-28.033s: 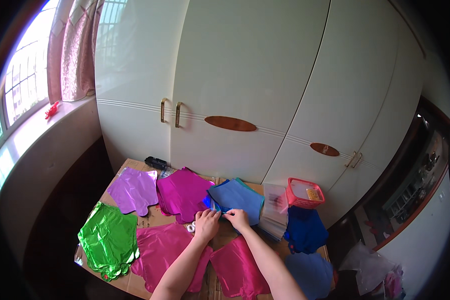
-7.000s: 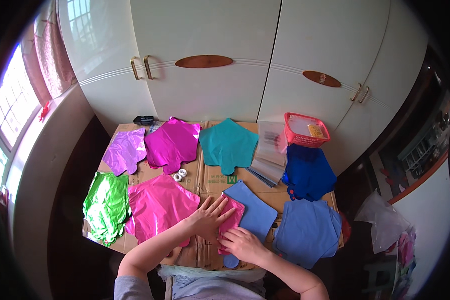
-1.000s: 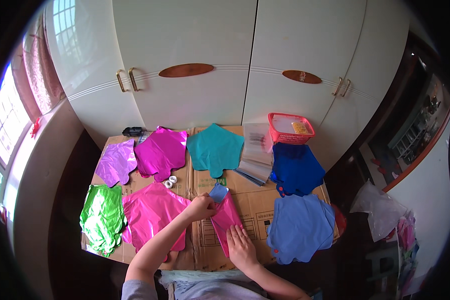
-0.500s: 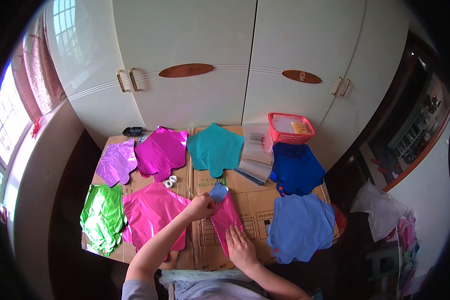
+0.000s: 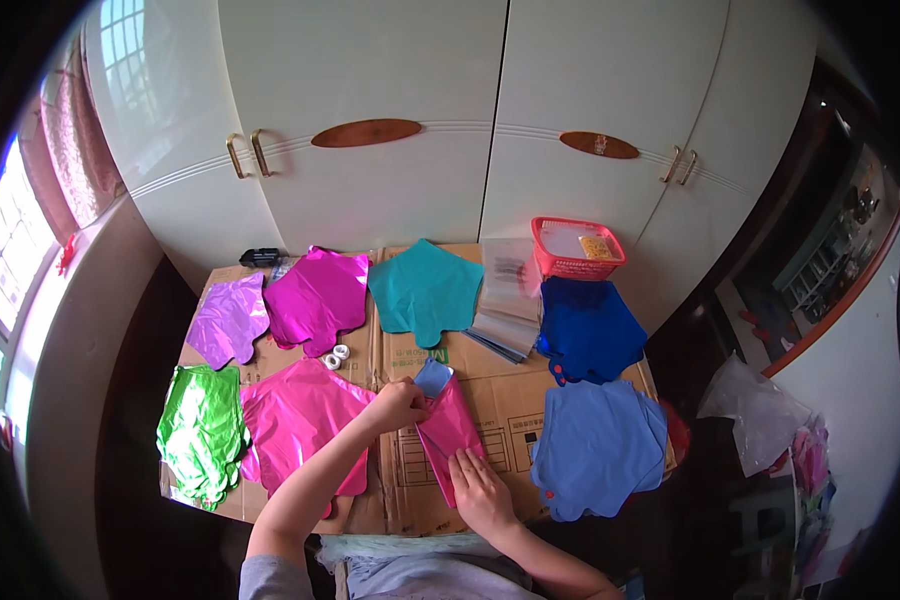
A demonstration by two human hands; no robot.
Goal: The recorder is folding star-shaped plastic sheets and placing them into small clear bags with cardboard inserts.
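Note:
A folded strip of pink foil balloon (image 5: 450, 428) lies in front of me, with light-blue foil (image 5: 434, 378) showing at its far end. My left hand (image 5: 400, 404) is closed on the strip's edge near that end, its fingertips pinching the foil. Lower down, my right hand (image 5: 478, 488) rests on the strip with the fingers stretched out flat. Just left of the strip, a pile of flat pink star-shaped foil balloons (image 5: 305, 415) is partly covered by my left forearm. A pile of light-blue ones (image 5: 600, 450) lies to the right.
Flattened cardboard (image 5: 395, 500) covers the table. Around it lie green (image 5: 202, 430), lilac (image 5: 228, 320), magenta (image 5: 318, 295), teal (image 5: 425, 290) and dark-blue (image 5: 590, 330) foil balloons. Clear bags (image 5: 510, 295), white rolls (image 5: 338, 357) and a red basket (image 5: 577, 250) sit among them, before a white cabinet (image 5: 370, 60).
The whole view has shifted slightly. Both hands stay in nearly the same places on the pink strip.

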